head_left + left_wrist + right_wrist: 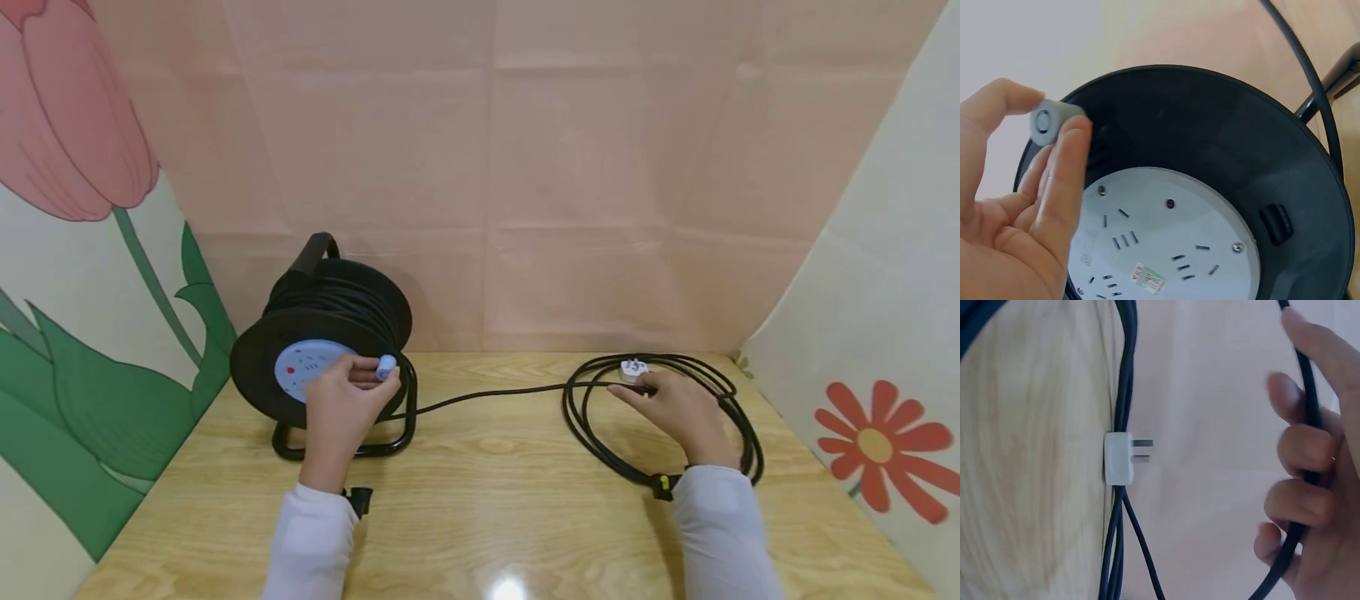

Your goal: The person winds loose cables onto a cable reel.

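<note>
Evidently pinching knob in left hand, presumably for turning reel just beyond fingertips. Gripping cable in curled fingers of right hand, probably for guiding.

We're at a small, screened-off work spot, dressed like a set; straight ahead of us stands a pink backdrop, fold creases running right across it; on our left, a white panel blooms with a big pink tulip and green leaves; on our right, a second panel carries a red flower; below us, a pale wood-grain tabletop throws back a bright glare; home or studio, we can't tell.
</note>
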Tool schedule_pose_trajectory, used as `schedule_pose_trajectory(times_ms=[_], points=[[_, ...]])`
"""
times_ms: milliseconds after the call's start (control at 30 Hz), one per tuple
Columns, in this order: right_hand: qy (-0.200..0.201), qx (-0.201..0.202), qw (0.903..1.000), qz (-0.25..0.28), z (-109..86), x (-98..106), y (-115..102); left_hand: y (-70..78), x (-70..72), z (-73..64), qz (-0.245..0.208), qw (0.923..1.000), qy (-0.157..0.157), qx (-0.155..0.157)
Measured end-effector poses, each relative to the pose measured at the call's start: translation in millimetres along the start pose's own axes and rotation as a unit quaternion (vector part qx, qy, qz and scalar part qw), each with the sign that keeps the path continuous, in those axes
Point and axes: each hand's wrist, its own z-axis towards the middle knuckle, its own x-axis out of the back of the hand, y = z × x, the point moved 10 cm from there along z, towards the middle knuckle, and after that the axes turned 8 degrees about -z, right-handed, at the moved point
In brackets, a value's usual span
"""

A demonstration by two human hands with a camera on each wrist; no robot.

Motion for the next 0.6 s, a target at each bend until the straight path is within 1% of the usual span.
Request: schedule_pose_trajectory(times_ms=[100, 233, 333, 400, 600], points=[[-0.019, -0.007, 0.9998, 0.0, 1.4, -4, -1, 1.3, -5.4, -1.8, 0.031, 0.9993, -0.018, 0.002], [-0.05, 0.006, 0.9986, 0.013, 2.5, -10, -9, 6.3, -10.2, -4.1, 0.078, 0.9962, -0.033, -0.018], [-0.051, 0.01, 0.9985, 0.013, 3.1, -9, -13, 9.7, -13.7, -5.8, 0.104, 0.9932, -0.04, -0.032], [-0.043, 0.01, 0.999, 0.01, 3.1, -6, -13, 12.1, -15.8, -6.8, 0.119, 0.9912, -0.041, -0.041], [-0.036, 0.004, 0.9993, 0.008, 4.3, -4, -11, 18.2, -19.6, -8.4, 0.141, 0.9877, -0.039, -0.055]])
